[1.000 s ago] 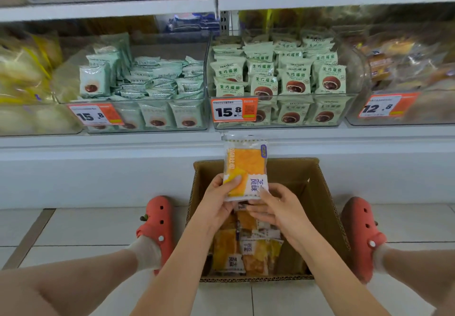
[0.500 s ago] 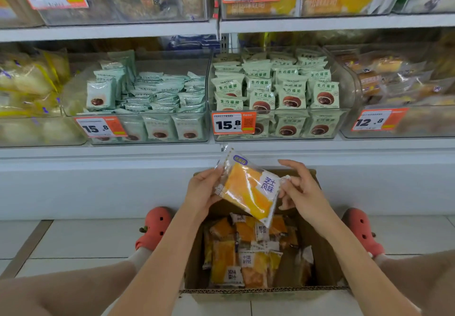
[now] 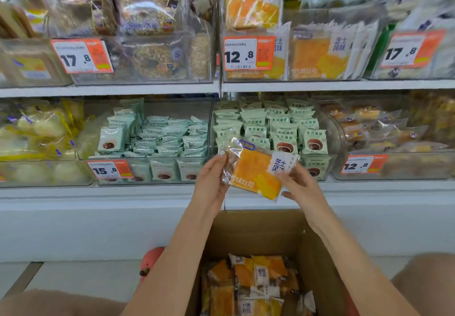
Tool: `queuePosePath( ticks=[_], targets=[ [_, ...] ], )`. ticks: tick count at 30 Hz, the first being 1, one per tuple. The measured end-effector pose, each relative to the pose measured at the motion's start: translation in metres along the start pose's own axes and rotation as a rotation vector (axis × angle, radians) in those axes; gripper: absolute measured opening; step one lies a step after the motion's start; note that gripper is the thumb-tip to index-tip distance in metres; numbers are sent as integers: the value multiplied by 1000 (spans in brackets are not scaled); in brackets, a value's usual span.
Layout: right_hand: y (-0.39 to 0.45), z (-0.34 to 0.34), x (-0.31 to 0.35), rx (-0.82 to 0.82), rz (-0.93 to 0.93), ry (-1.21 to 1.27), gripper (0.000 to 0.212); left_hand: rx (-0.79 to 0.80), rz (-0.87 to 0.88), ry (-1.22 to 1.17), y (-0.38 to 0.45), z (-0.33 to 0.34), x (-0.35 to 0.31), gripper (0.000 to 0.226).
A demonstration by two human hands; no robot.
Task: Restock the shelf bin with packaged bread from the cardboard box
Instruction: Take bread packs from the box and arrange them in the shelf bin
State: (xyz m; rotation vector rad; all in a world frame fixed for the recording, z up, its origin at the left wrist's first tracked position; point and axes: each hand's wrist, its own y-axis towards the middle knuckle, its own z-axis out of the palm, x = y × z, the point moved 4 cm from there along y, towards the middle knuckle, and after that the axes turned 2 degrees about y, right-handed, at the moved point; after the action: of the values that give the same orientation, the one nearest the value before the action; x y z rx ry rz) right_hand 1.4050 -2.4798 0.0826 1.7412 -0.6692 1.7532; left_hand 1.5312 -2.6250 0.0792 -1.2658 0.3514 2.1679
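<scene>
Bread packet (image 3: 256, 168), orange under clear wrap, sat at the centre of the frame, held in the air in front of the lower shelf bins. Its long axis ran from upper left to lower right, the purple-labelled end highest and the printed face turned toward the camera.

Going by size: the shelving (image 3: 110, 89) filled the upper two thirds of the frame. In its upper right stood the shelf bin (image 3: 290, 74) tagged 12.8, holding matching orange packets upright, with open room above them toward the right. Below it, a bin of green packets (image 3: 270, 128) stood directly behind the held packet. The cardboard box (image 3: 320, 254) lay open at the lower centre, with more orange packets (image 3: 251, 281) heaped in its bottom and nothing over its mouth.

The left hand (image 3: 211, 180) pinched the packet's upper left edge, thumb at the top. The right hand (image 3: 299, 185) clasped the white-labelled right end, its grip closed on the wrap. Both forearms rose over the box, clear of its walls.
</scene>
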Motion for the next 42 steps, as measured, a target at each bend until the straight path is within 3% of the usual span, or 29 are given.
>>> queuePosePath(
  ticks=[3, 7, 11, 15, 18, 22, 26, 32, 36, 39, 42],
  targets=[
    [21, 2, 48, 30, -51, 50, 38, 70, 73, 9, 11, 37, -39, 16],
    [62, -5, 132, -26, -228, 108, 32, 35, 314, 181, 29, 79, -112, 19],
    [105, -21, 222, -82, -419, 152, 46, -388, 896, 841, 44, 101, -179, 22],
    [160, -26, 280, -134, -539, 31, 34, -403, 1270, 1367, 87, 132, -179, 44],
    [200, -9, 297, -95, -518, -72, 35, -476, 1294, 1496, 120, 145, -176, 58],
    [235, 26, 292, 84, -405, -189, 38, -509, 1427, 1592, 132, 150, -180, 57],
    [246, 33, 287, 176, -343, -86, 32, -470, 1577, 1593, 138, 150, -181, 44],
    [241, 36, 286, 205, -308, 70, 29, -492, 1575, 1581, 136, 149, -181, 43],
    [233, 39, 285, 136, -386, -309, 29, -453, 1552, 1587, 137, 149, -182, 43],
    [228, 35, 286, -47, -515, -560, 53, -431, 1518, 1606, 136, 149, -183, 42],
    [224, 30, 283, -189, -601, -626, 68, -396, 1474, 1626, 133, 149, -185, 42]
  ],
)
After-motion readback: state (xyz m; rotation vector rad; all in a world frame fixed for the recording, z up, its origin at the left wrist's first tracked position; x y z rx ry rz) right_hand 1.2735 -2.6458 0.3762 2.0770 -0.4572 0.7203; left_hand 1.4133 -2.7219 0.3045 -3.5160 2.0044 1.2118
